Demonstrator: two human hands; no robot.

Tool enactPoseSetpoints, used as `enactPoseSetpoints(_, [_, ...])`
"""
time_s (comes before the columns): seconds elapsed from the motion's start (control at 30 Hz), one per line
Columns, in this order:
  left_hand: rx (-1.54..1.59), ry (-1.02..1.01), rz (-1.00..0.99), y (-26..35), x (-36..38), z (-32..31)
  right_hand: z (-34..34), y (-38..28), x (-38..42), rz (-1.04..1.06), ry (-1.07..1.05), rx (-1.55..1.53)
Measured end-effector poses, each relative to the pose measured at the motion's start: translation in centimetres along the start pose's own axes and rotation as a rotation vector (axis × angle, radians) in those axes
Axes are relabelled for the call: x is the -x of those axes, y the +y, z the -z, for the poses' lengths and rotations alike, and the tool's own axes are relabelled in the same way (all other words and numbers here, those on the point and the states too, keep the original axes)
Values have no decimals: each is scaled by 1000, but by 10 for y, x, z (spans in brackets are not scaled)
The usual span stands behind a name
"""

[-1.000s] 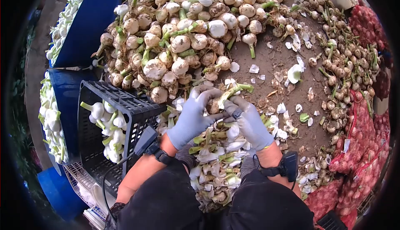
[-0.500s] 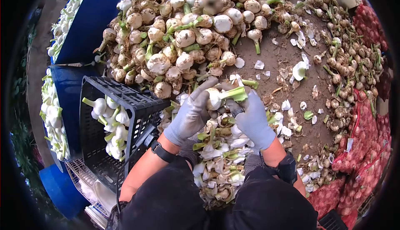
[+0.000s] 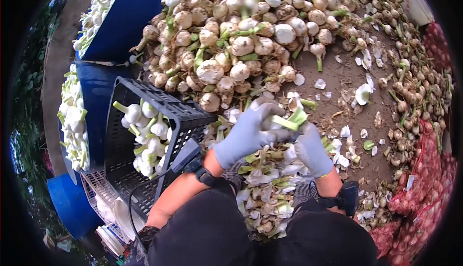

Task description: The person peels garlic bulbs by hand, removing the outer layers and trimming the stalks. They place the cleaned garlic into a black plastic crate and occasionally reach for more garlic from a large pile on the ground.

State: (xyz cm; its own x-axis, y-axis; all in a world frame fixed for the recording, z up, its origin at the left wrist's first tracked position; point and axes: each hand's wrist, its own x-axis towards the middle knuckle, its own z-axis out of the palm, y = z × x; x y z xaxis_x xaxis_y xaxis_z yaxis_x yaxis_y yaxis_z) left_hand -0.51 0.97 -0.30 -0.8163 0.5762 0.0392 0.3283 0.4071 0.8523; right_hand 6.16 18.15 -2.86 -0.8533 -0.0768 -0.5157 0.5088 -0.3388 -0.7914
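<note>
My left hand point(image 3: 253, 128), in a grey glove, is closed round a garlic bulb, most of which its fingers hide. The bulb's pale green stem point(image 3: 285, 122) sticks out to the right. At the stem's outer end, my right hand point(image 3: 311, 148), gloved too, has its fingers closed on a peeled-back green leaf point(image 3: 298, 116). Below both hands lies a heap of peeled skins and leaves point(image 3: 267, 189) between my knees. Beyond them rises a big pile of unpeeled garlic bulbs point(image 3: 231, 49).
A black crate point(image 3: 181, 109) with cleaned white garlic point(image 3: 149, 136) stands at the left. Behind it are blue containers point(image 3: 96, 97) of white garlic. Red net sacks point(image 3: 419, 184) and small bulbs point(image 3: 400, 82) lie at the right. Loose skins dot the brown ground point(image 3: 333, 78).
The view has shifted, so the scene sits further right. My left hand now covers the bulb that showed between my hands, and the green leaf is peeled away from the stem.
</note>
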Motion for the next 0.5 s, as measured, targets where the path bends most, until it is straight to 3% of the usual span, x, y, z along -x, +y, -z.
enactPoseSetpoints(0.03, [329, -53, 318, -7, 4, -2, 12, 0, -1, 80, -81, 432])
enactPoseSetpoints(0.07, [648, -112, 641, -13, 7, -3, 10, -6, 1, 115, -69, 646])
enactPoseSetpoints(0.13, [926, -40, 614, -15, 13, -4, 10, -7, -6, 199, 291, 1031])
enactPoseSetpoints(0.17, [791, -114, 454, -17, 15, -3, 17, -5, -7, 188, 299, 1036])
enactPoseSetpoints(0.2, [798, -117, 451, -17, 14, -5, 26, -4, -10, 189, 276, 1151])
enactPoseSetpoints(0.23, [1057, -68, 442, -18, 13, -6, 27, -8, -12, 194, 248, 1264])
enactPoseSetpoints(0.3, [1384, 44, 435, -21, 14, -5, 13, -13, 6, 16, -85, 1373])
enactPoseSetpoints(0.37, [1602, 144, 423, -23, 7, 4, -2, -15, 25, -170, -717, 1338])
enactPoseSetpoints(0.4, [1625, 307, 421, -30, 10, 2, -6, -15, 35, -104, -953, 1221])
enactPoseSetpoints(0.47, [1624, 354, 443, -18, 8, 8, -5, -18, 37, -166, -1070, 977])
enactPoseSetpoints(0.5, [1334, 301, 386, -21, 13, 4, -6, -20, 33, -55, -815, 994])
